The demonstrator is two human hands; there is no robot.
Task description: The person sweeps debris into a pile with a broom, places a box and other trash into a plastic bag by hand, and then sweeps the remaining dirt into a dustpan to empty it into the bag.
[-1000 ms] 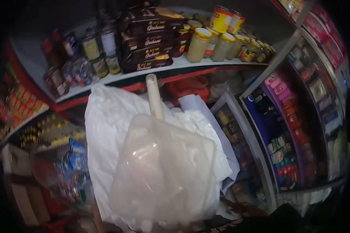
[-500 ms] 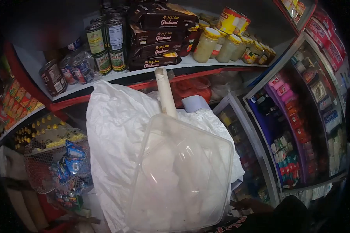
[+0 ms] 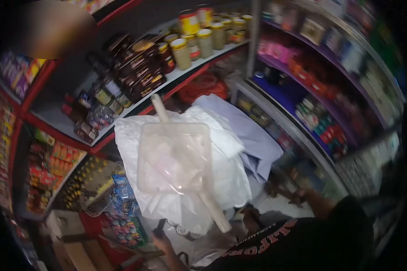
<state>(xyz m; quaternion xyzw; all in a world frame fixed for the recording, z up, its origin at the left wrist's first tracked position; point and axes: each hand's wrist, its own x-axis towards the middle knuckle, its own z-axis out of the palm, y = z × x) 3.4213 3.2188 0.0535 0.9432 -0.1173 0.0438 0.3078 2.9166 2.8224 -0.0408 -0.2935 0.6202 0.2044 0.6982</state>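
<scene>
My left hand [image 3: 162,241] is at the bottom, closed around a small dark object [image 3: 159,226] that is too blurred to name. My right hand [image 3: 305,197] reaches out from a black sleeve at the lower right; motion smears its fingers. Between the hands and the shelves, a clear plastic tub [image 3: 174,158] lies over a crumpled white sack [image 3: 228,169]. A pale pole [image 3: 215,213] shows past two opposite sides of the tub, its middle seen dimly through the plastic. Beside the sack hangs a grey-lilac cloth or sheet [image 3: 253,135].
A shelf ahead carries jars with yellow lids [image 3: 181,53], dark biscuit packs [image 3: 142,67] and cans [image 3: 103,95]. At right stands a metal-framed display case [image 3: 298,131] with packets. A wire basket [image 3: 96,201] and blue packets [image 3: 124,194] are at left, above cardboard boxes [image 3: 72,255].
The view has pulled back and turned, so the tub and sack look smaller and lower. Both hands and more of the black shirt show now. More of the grey-lilac sheet is visible.
</scene>
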